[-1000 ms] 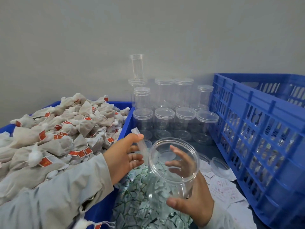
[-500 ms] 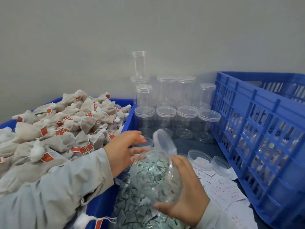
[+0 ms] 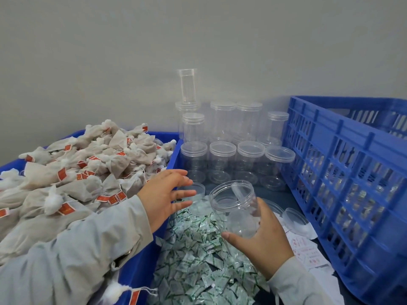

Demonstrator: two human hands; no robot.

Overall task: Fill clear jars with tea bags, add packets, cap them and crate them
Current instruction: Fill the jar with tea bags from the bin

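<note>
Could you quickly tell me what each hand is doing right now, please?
Left hand: open, fingers spread, holding nothing.
Right hand: closed around the open clear jar.

The right hand (image 3: 262,236) grips an open clear jar (image 3: 235,208), tilted, over a heap of green-and-white packets (image 3: 198,260). The left hand (image 3: 167,194) hangs open beside the jar, fingers spread, not touching it. Tea bags (image 3: 72,172) fill a blue bin (image 3: 141,265) on the left; capped jars (image 3: 235,150) stand behind, a blue crate (image 3: 343,172) to the right.
</note>
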